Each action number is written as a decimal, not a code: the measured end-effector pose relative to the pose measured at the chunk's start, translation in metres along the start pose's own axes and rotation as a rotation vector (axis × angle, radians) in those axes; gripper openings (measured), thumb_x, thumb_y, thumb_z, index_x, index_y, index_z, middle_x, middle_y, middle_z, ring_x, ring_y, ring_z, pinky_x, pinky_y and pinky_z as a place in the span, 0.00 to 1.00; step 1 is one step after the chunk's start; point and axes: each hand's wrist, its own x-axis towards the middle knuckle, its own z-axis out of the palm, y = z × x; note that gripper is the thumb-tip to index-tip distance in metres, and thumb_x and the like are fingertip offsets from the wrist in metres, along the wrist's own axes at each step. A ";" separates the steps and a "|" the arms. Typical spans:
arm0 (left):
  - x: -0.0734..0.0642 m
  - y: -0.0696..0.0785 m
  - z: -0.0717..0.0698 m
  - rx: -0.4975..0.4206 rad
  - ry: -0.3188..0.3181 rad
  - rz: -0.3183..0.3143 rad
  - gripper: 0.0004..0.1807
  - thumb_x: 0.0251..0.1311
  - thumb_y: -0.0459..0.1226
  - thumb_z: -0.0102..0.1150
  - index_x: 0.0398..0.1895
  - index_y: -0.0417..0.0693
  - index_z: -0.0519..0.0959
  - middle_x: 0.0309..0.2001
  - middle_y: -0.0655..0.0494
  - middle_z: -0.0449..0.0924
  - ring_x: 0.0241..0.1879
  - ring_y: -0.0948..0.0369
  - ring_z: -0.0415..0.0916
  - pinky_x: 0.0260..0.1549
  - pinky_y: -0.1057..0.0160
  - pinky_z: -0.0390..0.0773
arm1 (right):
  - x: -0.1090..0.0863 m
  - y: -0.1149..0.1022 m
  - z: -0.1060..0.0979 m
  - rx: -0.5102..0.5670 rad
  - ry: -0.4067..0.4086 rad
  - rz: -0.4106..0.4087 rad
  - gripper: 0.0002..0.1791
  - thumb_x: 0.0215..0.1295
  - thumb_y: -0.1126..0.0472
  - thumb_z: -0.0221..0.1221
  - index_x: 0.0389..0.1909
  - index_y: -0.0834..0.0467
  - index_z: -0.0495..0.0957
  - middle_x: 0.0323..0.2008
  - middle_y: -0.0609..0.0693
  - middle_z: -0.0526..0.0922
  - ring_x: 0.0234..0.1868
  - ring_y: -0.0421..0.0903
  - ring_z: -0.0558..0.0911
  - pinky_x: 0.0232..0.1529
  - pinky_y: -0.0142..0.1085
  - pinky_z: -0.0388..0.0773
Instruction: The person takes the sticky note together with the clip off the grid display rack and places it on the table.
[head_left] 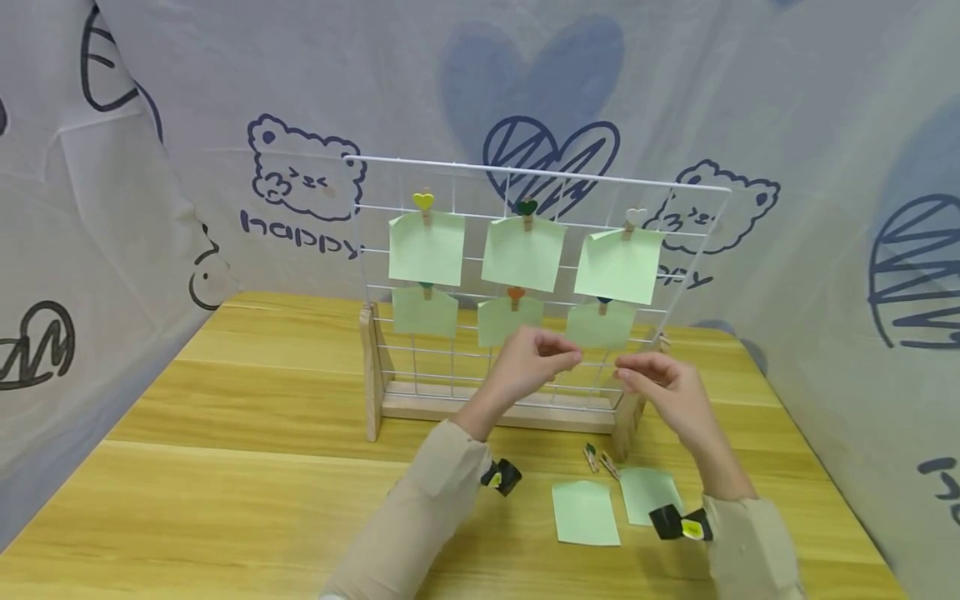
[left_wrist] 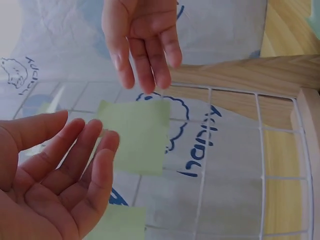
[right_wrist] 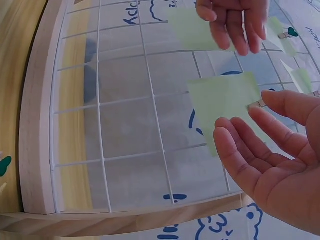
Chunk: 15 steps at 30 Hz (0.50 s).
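Observation:
My left hand and right hand hover before the lower right part of a white wire grid, fingers relaxed and nothing held. Closest to both is the lower right green paper note, pinned by a dark blue clip. In the right wrist view, my right thumb and index fingertips overlap that note's small wooden clip. Two other notes hang in that row, under a green and an orange heart clip. Above them are three notes with yellow, dark green and white heart clips.
Two loose green notes lie on the wooden table at the front right. Just behind them are two small wooden clips. The grid stands on a wooden base; a printed curtain hangs behind and at the sides.

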 end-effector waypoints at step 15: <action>-0.001 0.024 -0.003 0.067 0.069 0.172 0.09 0.56 0.35 0.58 0.37 0.38 0.81 0.33 0.54 0.80 0.31 0.64 0.74 0.26 0.70 0.74 | 0.027 0.070 -0.019 0.232 0.044 -0.188 0.11 0.59 0.61 0.59 0.40 0.64 0.79 0.36 0.57 0.80 0.33 0.47 0.80 0.33 0.31 0.78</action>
